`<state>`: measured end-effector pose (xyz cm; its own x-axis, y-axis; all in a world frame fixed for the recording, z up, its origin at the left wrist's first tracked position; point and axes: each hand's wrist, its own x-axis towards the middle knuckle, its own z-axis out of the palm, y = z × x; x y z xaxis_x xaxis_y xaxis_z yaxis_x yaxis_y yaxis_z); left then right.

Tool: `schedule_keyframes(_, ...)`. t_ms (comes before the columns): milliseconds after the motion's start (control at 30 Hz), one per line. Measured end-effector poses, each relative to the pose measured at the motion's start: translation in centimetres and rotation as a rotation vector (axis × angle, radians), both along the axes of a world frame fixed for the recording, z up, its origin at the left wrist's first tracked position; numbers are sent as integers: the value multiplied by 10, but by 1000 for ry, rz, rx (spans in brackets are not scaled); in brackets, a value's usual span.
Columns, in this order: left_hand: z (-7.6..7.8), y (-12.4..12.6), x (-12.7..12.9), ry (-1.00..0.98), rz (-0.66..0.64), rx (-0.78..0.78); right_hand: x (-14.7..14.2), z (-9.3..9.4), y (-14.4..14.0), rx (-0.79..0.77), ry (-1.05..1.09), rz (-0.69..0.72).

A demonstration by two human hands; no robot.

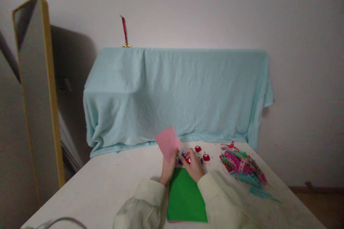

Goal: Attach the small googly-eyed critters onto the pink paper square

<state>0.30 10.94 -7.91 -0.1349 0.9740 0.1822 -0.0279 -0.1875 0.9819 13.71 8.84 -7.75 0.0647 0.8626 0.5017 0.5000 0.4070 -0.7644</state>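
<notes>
My left hand is closed on a pink sheet, held tilted above the table with the thumb across its lower right corner. To its right, my right hand has its fingers curled together in a pinch. Whatever sits in that pinch is too small to make out. Around the right hand lie small red pieces with white eye-like dots, and purple ones of a similar look. Beneath both wrists rests a green sheet, with a reddish edge showing under it.
A heap of cut, perforated coloured strips lies on the right of the white table. Behind stands something draped in a light blue cloth. At the left leans a gold-framed mirror. A blurred dark curved cord is at the front left.
</notes>
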Motion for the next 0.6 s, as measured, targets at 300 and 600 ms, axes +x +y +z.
schedule_keyframes(300, -2, 5, -7, -56, 69, 21, -1, -13, 5, 54, -310, -6)
schedule_keyframes(600, -16, 18, -9, -80, 113, 40, 2, -11, 5, 11, -335, -36)
